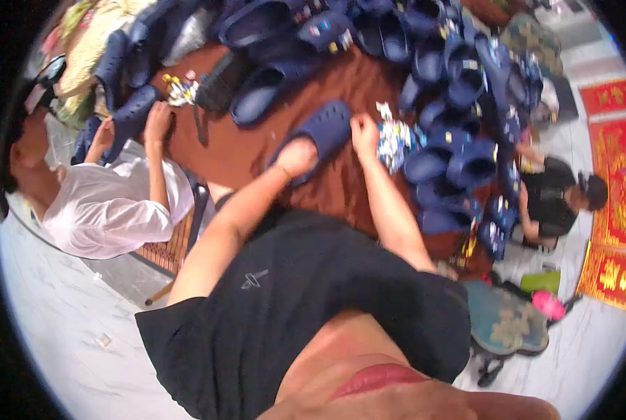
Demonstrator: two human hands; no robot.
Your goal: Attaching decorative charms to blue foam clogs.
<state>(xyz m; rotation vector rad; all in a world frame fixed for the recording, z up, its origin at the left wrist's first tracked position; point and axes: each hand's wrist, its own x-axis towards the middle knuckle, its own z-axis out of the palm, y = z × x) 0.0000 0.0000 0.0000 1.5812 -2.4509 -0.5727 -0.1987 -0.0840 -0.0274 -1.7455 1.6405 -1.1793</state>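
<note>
A navy blue clog shoe (321, 130) lies on the brown table (236, 150) in front of me. My left hand (297, 157) grips its heel end. My right hand (364, 134) pinches the shoe's front edge, right beside a small heap of colourful charms (395, 142). Both of my bare forearms reach up from my black shirt toward the shoe.
Piles of navy clogs (460, 84) cover the far and right parts of the table. A person in a white shirt (110, 203) at the left handles another clog (127, 115). A person in black (554, 199) sits at the right. A cushioned stool (505, 322) stands on the pale floor.
</note>
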